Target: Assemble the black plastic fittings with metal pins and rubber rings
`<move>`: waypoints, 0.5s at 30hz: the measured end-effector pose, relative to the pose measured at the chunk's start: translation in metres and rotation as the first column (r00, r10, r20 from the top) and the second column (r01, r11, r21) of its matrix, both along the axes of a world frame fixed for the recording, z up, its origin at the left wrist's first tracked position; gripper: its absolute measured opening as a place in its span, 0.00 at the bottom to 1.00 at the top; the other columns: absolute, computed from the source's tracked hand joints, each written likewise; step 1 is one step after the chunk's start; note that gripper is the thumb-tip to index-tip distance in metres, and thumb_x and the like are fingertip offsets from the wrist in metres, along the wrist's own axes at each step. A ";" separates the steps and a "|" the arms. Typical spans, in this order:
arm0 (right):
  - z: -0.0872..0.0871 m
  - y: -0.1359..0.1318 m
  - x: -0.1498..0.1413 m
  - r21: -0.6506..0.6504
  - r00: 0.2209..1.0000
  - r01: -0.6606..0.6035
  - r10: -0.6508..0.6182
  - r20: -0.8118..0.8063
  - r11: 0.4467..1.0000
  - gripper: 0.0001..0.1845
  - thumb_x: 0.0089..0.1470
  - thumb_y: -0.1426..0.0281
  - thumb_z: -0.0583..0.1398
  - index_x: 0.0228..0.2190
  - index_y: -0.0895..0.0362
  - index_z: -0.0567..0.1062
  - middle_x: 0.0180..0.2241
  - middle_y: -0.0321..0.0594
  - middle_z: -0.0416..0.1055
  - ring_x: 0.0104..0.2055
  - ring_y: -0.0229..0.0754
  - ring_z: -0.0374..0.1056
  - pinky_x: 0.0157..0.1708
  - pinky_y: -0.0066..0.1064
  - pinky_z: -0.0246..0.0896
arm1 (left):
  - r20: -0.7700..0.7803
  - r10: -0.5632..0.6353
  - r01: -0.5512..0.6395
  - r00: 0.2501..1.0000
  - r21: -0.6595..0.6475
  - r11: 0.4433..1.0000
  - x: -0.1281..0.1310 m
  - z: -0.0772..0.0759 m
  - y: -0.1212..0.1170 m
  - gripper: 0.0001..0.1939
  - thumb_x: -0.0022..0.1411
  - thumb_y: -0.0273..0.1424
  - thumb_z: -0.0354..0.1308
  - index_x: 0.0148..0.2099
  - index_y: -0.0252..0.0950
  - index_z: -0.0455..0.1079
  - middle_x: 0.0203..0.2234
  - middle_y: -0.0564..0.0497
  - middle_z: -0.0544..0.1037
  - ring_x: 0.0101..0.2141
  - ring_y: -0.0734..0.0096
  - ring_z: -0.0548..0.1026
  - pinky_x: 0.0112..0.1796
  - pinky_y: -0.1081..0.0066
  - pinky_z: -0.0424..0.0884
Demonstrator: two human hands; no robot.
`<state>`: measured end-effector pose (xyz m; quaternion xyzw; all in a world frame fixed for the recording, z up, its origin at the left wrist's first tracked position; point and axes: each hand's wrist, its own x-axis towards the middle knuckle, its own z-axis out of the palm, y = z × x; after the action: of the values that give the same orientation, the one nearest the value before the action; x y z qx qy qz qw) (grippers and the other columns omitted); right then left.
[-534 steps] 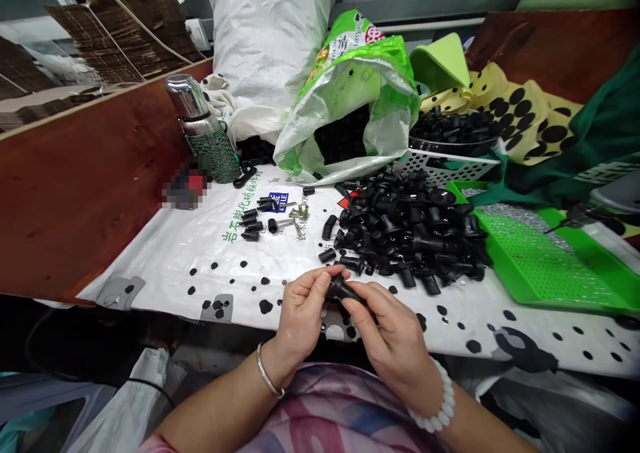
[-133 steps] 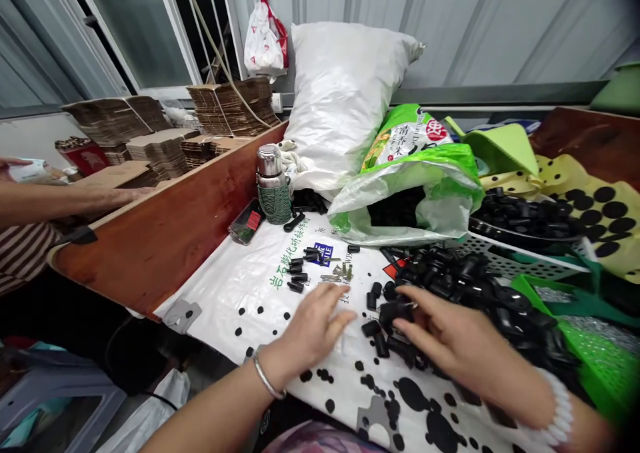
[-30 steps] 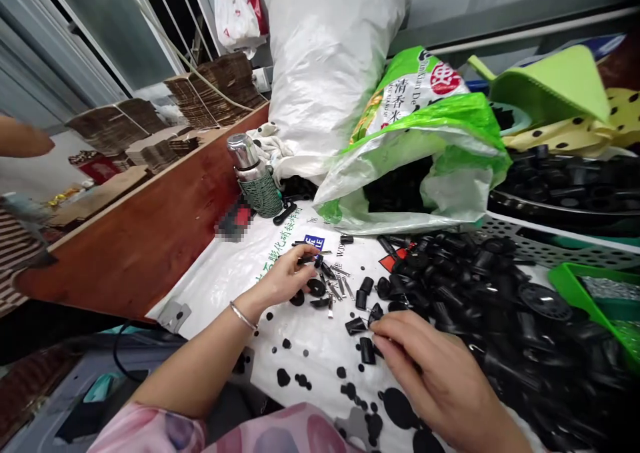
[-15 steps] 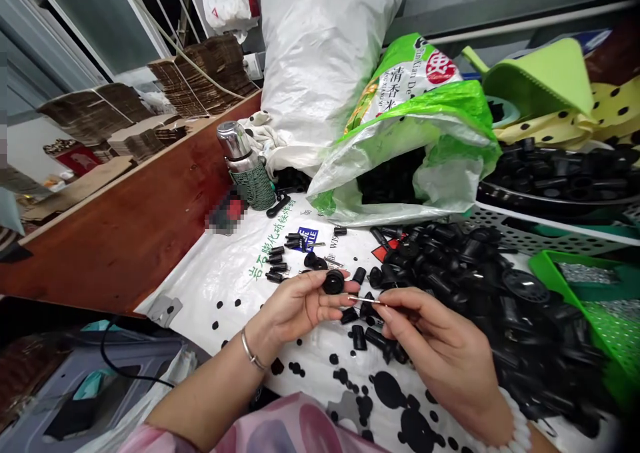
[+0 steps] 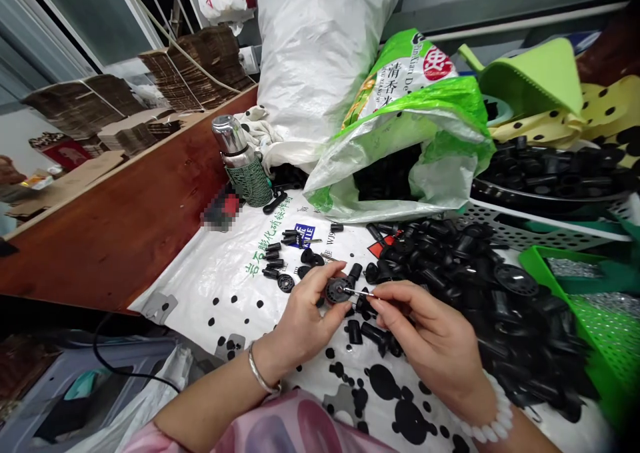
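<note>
Since half a second ago, the round black piece (image 5: 338, 291) has turned so its patterned face shows, and the thin metal strip (image 5: 359, 292), then just beside the left fingers, now has its tip at that face. Both hands are close together, near the front of a table spread with a white printed sheet (image 5: 200, 280). On the left hand (image 5: 313, 313), thumb and fingers close around the black piece, holding it above the sheet; a silver bangle (image 5: 253, 368) circles the wrist. Thumb and fingertips of the right hand (image 5: 430, 346) pinch the other end of the strip; pale beads (image 5: 503, 413) ring that wrist. Whether the strip's tip is inserted or only touching cannot be told. Beyond the left hand, small black caps (image 5: 273, 256) lie in a loose column, with a ribbed black disc (image 5: 285, 283) near them. Beside and behind the right hand spreads a large heap of black parts (image 5: 440, 273), reaching toward a bright green tray (image 5: 610, 326). Farther back stand a metal flask (image 5: 235, 160) in green netting, a bulky white sack (image 5: 320, 46), and an open green-and-white bag (image 5: 400, 66). At the right, a round pan (image 5: 530, 196) holds more black parts.
</note>
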<state>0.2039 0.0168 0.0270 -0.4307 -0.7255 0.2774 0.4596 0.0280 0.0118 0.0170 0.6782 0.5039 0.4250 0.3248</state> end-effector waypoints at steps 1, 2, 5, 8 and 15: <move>0.000 0.000 0.000 0.039 0.999 -0.010 0.009 0.033 0.999 0.04 0.54 0.71 0.57 0.33 0.55 0.71 0.31 0.38 0.73 0.25 0.34 0.70 0.25 0.24 0.68 | -0.052 -0.002 0.004 0.999 0.038 0.999 0.001 0.001 -0.001 0.25 0.55 0.25 0.57 0.55 0.38 0.59 0.44 0.45 0.71 0.45 0.64 0.70 0.46 0.64 0.69; 0.000 0.001 -0.001 0.084 0.998 -0.023 0.017 0.068 0.996 0.04 0.54 0.72 0.56 0.33 0.55 0.71 0.31 0.38 0.73 0.27 0.35 0.70 0.27 0.25 0.68 | -0.098 0.000 0.008 0.995 0.076 0.997 0.001 0.002 -0.002 0.25 0.55 0.24 0.56 0.55 0.39 0.58 0.44 0.45 0.71 0.44 0.64 0.70 0.45 0.64 0.70; 0.000 -0.001 -0.002 0.220 0.983 -0.086 0.047 0.176 0.972 0.06 0.55 0.75 0.55 0.35 0.56 0.69 0.32 0.40 0.72 0.32 0.38 0.70 0.33 0.29 0.68 | -0.236 0.003 0.043 0.972 0.189 0.981 0.001 0.005 -0.003 0.25 0.56 0.23 0.53 0.56 0.39 0.57 0.46 0.45 0.70 0.45 0.64 0.70 0.44 0.63 0.71; 0.000 -0.004 -0.005 0.277 0.962 -0.156 0.083 0.259 0.948 0.07 0.56 0.76 0.53 0.36 0.58 0.69 0.31 0.42 0.72 0.34 0.39 0.70 0.33 0.30 0.67 | -0.354 -0.013 0.114 0.935 0.266 0.957 0.000 0.006 -0.006 0.24 0.58 0.22 0.51 0.57 0.38 0.56 0.47 0.44 0.70 0.49 0.64 0.68 0.48 0.63 0.68; -0.005 -0.001 -0.006 0.128 0.980 -0.137 0.115 0.164 0.982 0.06 0.56 0.76 0.53 0.34 0.57 0.69 0.31 0.39 0.70 0.33 0.37 0.68 0.32 0.28 0.65 | -0.381 -0.024 0.132 0.924 0.261 0.956 0.006 0.007 -0.010 0.22 0.59 0.25 0.52 0.56 0.35 0.57 0.45 0.44 0.71 0.47 0.66 0.70 0.46 0.68 0.71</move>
<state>0.1975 0.0156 0.0217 -0.3712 -0.8026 0.2205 0.4117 0.0336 0.0023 0.0239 0.8055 0.4633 0.3420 0.1399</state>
